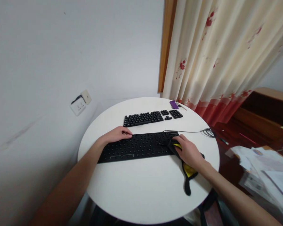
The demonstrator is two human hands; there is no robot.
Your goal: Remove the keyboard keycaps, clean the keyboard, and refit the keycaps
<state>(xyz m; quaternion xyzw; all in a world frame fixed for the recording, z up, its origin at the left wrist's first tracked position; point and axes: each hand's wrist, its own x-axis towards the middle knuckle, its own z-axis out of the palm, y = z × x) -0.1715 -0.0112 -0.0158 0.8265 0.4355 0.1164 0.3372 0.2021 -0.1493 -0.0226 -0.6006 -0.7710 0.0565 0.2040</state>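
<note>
A black keyboard base point(143, 145) with its keycaps off lies at a slight slant on the round white table. My left hand point(119, 134) holds it at the upper left edge, fingers curled together there. Bunched in my right hand point(187, 149) is a black and yellow cloth point(190, 171), pressed on the right end of the base. One dark corner of the cloth hangs down over the tabletop toward me. Behind the base, the loose black keycaps point(143, 118) stand in keyboard layout, in separate groups.
The keyboard's cable point(208, 132) lies coiled at the table's right edge. At the back are a purple piece point(174, 104) and a thin pale stick point(182, 106). Papers point(261, 163) are piled to the right. A wall with a socket point(78, 106) borders the left, a curtain point(214, 62) the back.
</note>
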